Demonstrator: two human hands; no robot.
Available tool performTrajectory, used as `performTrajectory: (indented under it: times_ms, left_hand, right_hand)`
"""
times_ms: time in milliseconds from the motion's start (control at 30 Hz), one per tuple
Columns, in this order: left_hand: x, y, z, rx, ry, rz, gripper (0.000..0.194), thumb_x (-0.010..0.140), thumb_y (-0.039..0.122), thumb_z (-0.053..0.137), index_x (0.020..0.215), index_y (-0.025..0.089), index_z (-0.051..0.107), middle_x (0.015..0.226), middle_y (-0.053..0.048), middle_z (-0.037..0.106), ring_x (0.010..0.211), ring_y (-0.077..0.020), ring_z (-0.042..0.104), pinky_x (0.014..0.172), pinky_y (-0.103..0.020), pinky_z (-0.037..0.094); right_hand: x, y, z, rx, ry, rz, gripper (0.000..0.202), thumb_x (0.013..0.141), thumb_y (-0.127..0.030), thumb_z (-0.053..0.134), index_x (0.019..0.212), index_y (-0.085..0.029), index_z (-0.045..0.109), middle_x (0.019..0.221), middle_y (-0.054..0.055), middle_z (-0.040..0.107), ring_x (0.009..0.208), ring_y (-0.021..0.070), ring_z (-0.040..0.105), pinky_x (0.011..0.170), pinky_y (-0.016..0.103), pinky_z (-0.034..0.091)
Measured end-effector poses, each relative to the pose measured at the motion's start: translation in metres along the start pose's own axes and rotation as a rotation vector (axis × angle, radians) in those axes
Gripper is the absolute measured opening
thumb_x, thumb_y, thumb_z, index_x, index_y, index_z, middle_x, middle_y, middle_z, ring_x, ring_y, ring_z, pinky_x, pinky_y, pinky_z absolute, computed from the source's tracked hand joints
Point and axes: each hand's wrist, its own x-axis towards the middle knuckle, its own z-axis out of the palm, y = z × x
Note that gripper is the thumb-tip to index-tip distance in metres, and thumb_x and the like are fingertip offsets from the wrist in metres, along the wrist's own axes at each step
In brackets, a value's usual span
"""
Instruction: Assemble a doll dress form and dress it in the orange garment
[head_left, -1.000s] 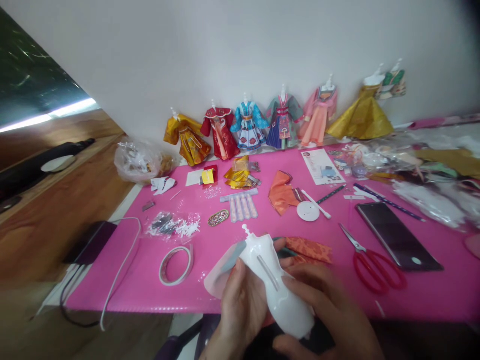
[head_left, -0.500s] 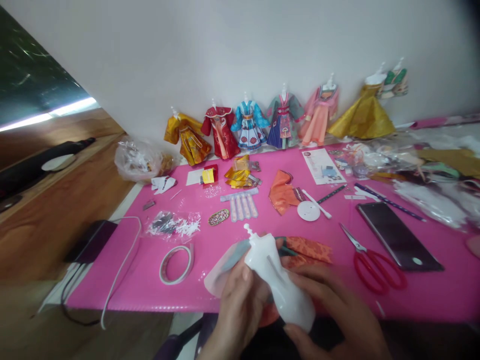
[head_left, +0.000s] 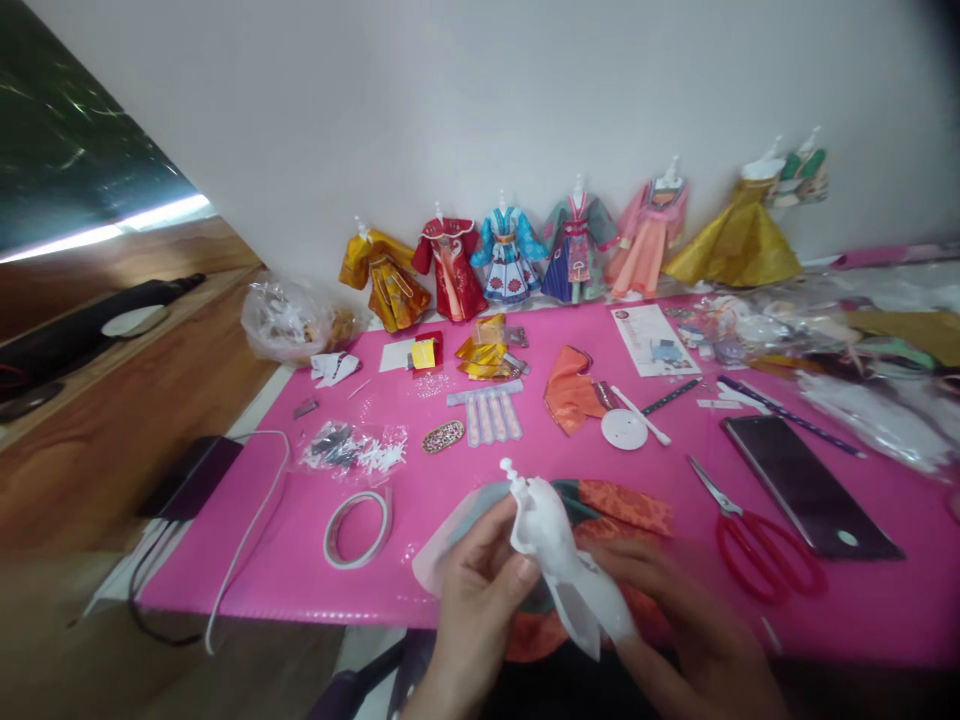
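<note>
Over the bench's [head_left: 292,580] near edge, left hand [head_left: 484,590] grips the white mannequin [head_left: 556,545] up top, right hand [head_left: 675,620] holds its lower end; smooth-looking plastic could slip off the bench if fingertips ease.

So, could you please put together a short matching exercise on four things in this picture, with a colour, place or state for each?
1. Doll torso
2. Scissors
3. Tape roll
4. Phone

A. Ring-shaped, lying to the left of both hands
B. Dark, lying farthest right of the four
C. White, held between the left hand and the right hand
D. Red-handled

Pairs: 1-C, 2-D, 3-A, 4-B
</note>
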Motion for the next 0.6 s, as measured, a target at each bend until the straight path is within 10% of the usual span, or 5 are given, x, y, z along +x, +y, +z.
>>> performTrajectory:
  times_ms: [300,600]
  left_hand:
    - [0.000,0.009,0.011,0.015,-0.019,0.113,0.047,0.069,0.038,0.086,0.112,0.025,0.075,0.115,-0.010,0.074,0.105,-0.0290,0.067,0.090,-0.037,0.053]
    - [0.000,0.011,0.016,0.006,-0.038,0.131,0.047,0.068,0.039,0.087,0.111,0.026,0.074,0.114,-0.009,0.074,0.106,-0.0276,0.067,0.085,-0.032,0.054]
  right_hand:
    - [-0.013,0.014,0.011,0.224,0.038,0.145,0.039,0.086,-0.044,0.067,0.124,-0.032,0.068,0.126,0.007,0.069,0.120,0.0307,0.062,0.098,0.044,0.055]
    - [-0.005,0.016,0.000,0.113,-0.006,-0.024,0.047,0.081,-0.027,0.075,0.126,-0.035,0.066,0.123,0.004,0.071,0.109,0.0259,0.070,0.091,0.033,0.059]
